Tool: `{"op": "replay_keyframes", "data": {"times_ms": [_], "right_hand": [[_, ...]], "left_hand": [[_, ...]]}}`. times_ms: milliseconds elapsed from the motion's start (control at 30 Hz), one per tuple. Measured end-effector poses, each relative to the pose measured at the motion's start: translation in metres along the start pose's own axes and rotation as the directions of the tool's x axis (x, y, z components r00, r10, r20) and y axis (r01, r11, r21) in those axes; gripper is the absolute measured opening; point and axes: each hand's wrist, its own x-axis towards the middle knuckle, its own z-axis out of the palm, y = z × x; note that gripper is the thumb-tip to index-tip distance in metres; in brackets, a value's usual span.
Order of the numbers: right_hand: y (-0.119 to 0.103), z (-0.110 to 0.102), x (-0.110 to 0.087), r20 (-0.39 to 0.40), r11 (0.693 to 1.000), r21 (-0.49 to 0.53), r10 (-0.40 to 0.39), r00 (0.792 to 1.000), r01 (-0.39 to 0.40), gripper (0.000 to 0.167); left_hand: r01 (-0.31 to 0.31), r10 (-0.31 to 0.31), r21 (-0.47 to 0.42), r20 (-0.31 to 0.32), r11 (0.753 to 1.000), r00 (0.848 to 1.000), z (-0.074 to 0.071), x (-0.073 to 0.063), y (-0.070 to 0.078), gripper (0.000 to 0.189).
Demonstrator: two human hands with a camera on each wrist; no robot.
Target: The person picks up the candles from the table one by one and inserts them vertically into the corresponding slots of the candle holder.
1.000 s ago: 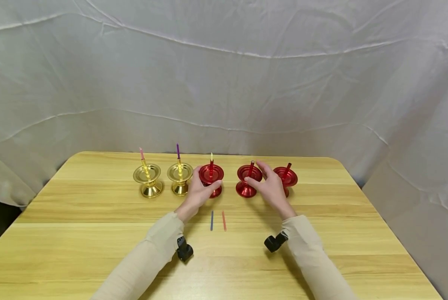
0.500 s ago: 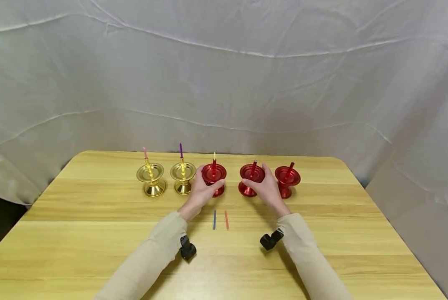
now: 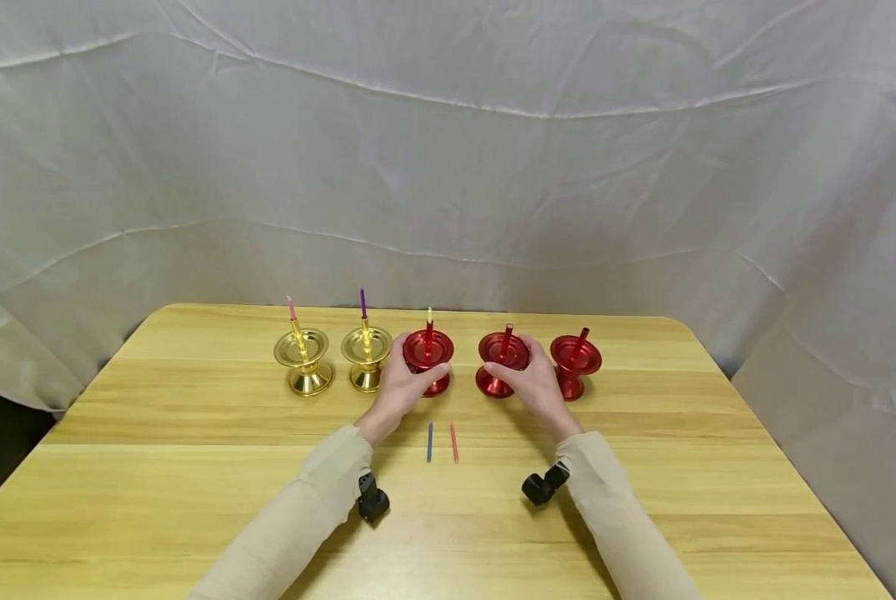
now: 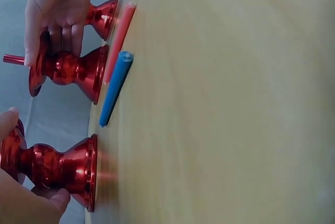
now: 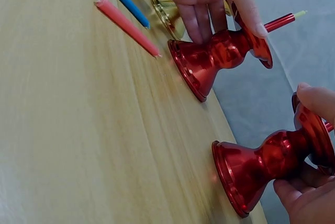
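Note:
My left hand [image 3: 397, 388] grips the middle red candle holder [image 3: 438, 385], whose tube bears a pale yellow candle [image 3: 429, 314]. Its thumb lies along the dish rim, while in the left wrist view fingers curl round the holder's stem [image 4: 46, 165]. To the right, my right hand [image 3: 538, 385] holds a second red candle holder [image 3: 493, 383] with an empty tube, thumb at the dish and fingers round the stem in the right wrist view. Between the forearms lie a blue candle [image 3: 429, 442] and a pinkish-red candle [image 3: 454, 443] on the wood.
A third red candle holder [image 3: 571, 385], without a candle, stands just right of my right hand. Two gold candle holders [image 3: 311, 381] stand at the left, bearing a pink candle [image 3: 292, 307] and a purple candle [image 3: 363, 303]. A grey cloth [image 3: 448, 167] hangs behind the table [image 3: 192, 500].
My right hand has moved left, from between two red candle holders with fingers apart, and has taken hold of the nearer one. The left hand stays at its holder.

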Motion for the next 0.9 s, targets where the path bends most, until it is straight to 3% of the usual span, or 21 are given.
{"op": "replay_keyframes", "data": {"times_ms": [200,400,600,700,900], "right_hand": [[0.002,0.000,0.000,-0.003,1.000,0.010,-0.001,1.000,0.001,0.089],[0.002,0.001,0.000,-0.004,1.000,0.015,0.002,1.000,-0.002,0.088],[0.003,0.003,0.000,-0.003,0.999,0.039,0.001,1.000,-0.001,0.088],[0.003,0.003,0.001,-0.001,0.999,0.043,0.001,1.000,-0.001,0.088],[0.004,0.002,0.001,-0.003,0.999,0.040,0.000,1.000,0.000,0.089]], "left_hand": [[-0.003,0.003,0.040,0.001,0.999,1.000,0.002,-0.003,0.001,0.092],[-0.016,0.016,0.010,0.018,1.000,1.000,0.002,-0.011,0.000,0.081],[0.121,-0.122,0.015,0.078,0.993,0.990,-0.009,-0.030,0.002,0.081],[0.154,-0.159,0.053,0.120,0.987,0.980,-0.015,-0.043,0.003,0.066],[0.112,-0.143,0.172,0.184,0.979,0.973,-0.021,-0.064,0.005,0.032]]}}
